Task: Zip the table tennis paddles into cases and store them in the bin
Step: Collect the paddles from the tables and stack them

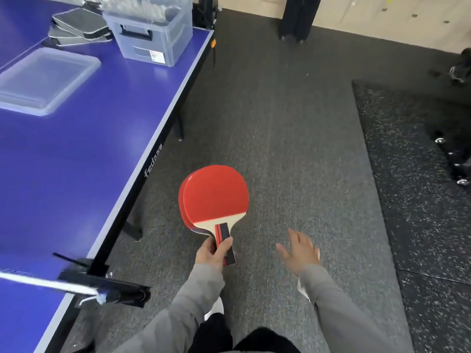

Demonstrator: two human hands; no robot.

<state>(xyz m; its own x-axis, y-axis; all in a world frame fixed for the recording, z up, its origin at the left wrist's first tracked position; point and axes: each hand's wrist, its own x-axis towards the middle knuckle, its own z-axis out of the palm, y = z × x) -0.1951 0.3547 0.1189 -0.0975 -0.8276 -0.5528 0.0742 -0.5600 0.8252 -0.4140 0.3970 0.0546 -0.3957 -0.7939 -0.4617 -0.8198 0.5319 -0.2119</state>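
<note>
- Nearest, two grey sleeves reach forward over dark trousers and a white shoe on the grey carpet.
- The left hand grips the handles of two stacked table tennis paddles, fingers and thumb curled round them; the red faces point up and away, held in the air above the carpet, just right of the worktop edge.
- The right hand holds nothing, its fingers spread and relaxed, apart from the paddles to their right.
- At the near left, the net post clamp grips the edge of the blue worktop, with the white top band of the net running off to the left.
- Farther along the worktop, on the left, a translucent bin lid lies flat.
- Beyond it, near the far right corner of the worktop, stands the translucent bin, open at the top with a dark handle on its near side; what it contains is blurred.
- Just left of the bin lie black paddle cases with pale edging, stacked flat.
- To the right on the floor, a dark speckled mat lies beside the carpet; dark blurred objects sit along its far right edge.
</note>
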